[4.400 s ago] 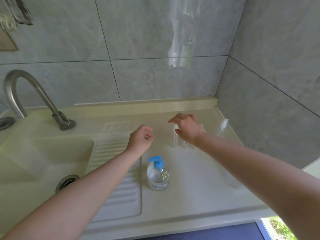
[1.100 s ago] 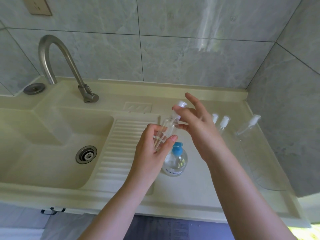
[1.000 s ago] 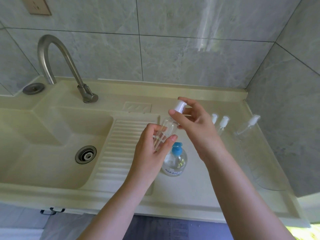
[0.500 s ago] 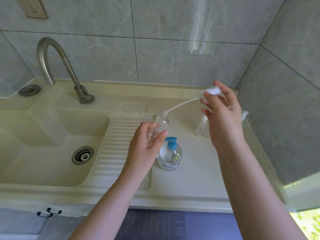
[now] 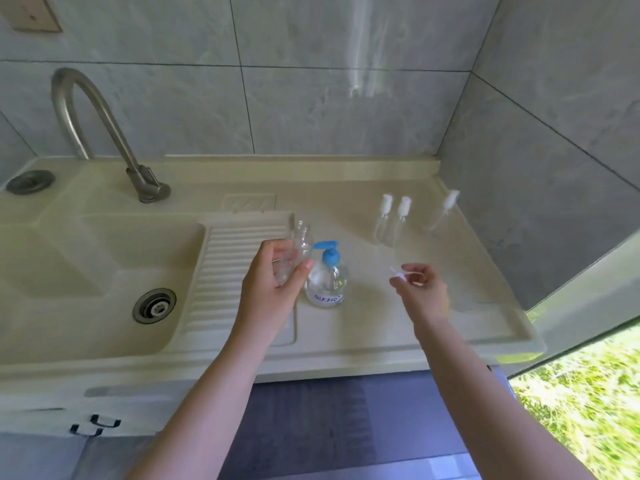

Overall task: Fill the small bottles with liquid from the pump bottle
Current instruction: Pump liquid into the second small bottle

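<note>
Left hand (image 5: 273, 289) grip clamped on clear uncapped small bottle (image 5: 294, 251), right hand (image 5: 420, 289) pinching white spray cap (image 5: 398, 273); glossy cream counter (image 5: 381, 323), grey marbled tiles (image 5: 329, 109)

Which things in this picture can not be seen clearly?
- Head view: the lower part of the open small bottle is hidden by the left hand.
- The spray cap in the right hand is motion-blurred.
- The pump bottle label is too small to read.

Soft daylight enters from the lower right, glare streaks the wall tiles (image 5: 360, 57), and wide-angle distortion bends the blurred edges.
</note>
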